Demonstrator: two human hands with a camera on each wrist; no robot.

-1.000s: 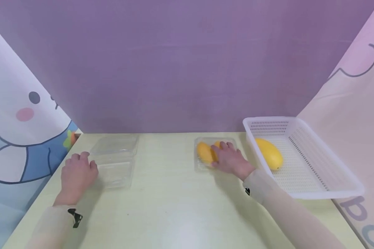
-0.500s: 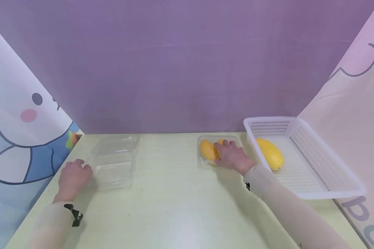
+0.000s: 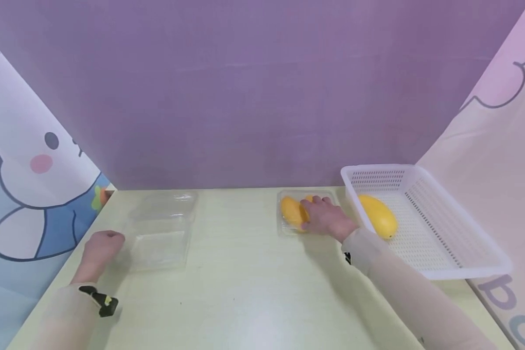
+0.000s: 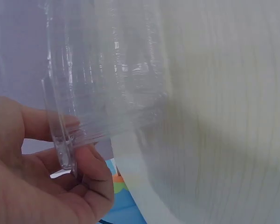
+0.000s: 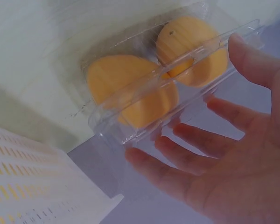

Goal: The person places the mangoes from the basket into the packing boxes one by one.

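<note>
An unfolded clear plastic clamshell box (image 3: 161,248) lies at the table's left. My left hand (image 3: 102,249) pinches its left edge; in the left wrist view the thumb and curled fingers (image 4: 95,175) have the clear rim (image 4: 60,126) between them. A second clear clamshell box (image 3: 284,229), with its lid down, holds two yellow mangoes (image 5: 130,88). My right hand (image 3: 325,218) lies over its right part. In the right wrist view, that hand's outstretched fingers (image 5: 191,154) and thumb touch along the box's edge.
At the right stands a white perforated plastic basket (image 3: 437,243) with another yellow mango (image 3: 378,216) inside. Purple cloth (image 3: 262,97) rises behind the pale wooden table (image 3: 236,282), and printed cloths hang at both sides.
My left hand has drawn slightly left and its fingers have curled onto the box's edge. The box under my right hand shifted a little right, then stayed still.
</note>
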